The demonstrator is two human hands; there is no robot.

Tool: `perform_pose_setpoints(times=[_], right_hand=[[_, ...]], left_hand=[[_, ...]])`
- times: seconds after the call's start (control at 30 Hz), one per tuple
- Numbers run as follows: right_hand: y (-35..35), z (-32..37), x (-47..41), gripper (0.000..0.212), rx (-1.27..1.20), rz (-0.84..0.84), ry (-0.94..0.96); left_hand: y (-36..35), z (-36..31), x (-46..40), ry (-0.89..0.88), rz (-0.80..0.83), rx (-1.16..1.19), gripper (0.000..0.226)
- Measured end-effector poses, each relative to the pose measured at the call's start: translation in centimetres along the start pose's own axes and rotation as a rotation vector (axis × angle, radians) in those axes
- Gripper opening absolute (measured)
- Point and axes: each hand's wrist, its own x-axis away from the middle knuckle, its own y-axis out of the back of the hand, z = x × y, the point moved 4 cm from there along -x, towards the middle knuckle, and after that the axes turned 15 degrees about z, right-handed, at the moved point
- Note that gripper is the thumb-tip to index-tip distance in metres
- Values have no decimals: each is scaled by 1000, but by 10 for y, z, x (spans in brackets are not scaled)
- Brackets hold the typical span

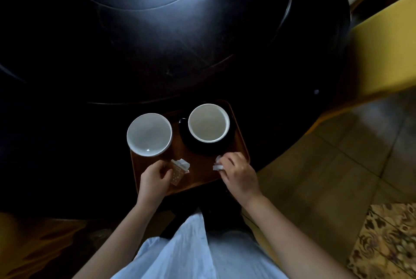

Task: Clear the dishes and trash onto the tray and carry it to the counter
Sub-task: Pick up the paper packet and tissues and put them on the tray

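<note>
While print stays illegible, left hand [155, 179] pinches packet [179, 172]; right hand [238, 176] grip clutches wrapper [218, 167].

Dark round table [157, 42]; a brown tray [202, 173] rests at its near edge — nothing else discernible.

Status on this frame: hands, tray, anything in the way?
Left hand shut on torn packet; right hand shut on white wrapper. Both cups on tray. Nothing in the way.

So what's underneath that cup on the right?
The right cup sits on a black saucer, which rests on the brown tray. The saucer's middle is hidden beneath the cup.
</note>
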Motion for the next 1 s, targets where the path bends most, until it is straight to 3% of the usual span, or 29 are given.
perform_pose_setpoints(times=[0.1,0.3,0.5,0.7,1.0], right_hand=[[-6,1,2,38,44,25,-29],[-13,-6,26,37,-12,-65,-100],[2,-26,39,28,-157,-170,-222],[10,-20,14,35,-112,-13,-58],[8,-22,-20,23,-66,254,-8]], left_hand=[[-4,-4,7,-23,-66,-96,16],[-24,-4,43,-119,-82,-276,56],[-49,-9,39,-312,100,-621,60],[-73,-15,15,-317,240,-806,61],[-74,-12,12,-286,244,-853,58]])
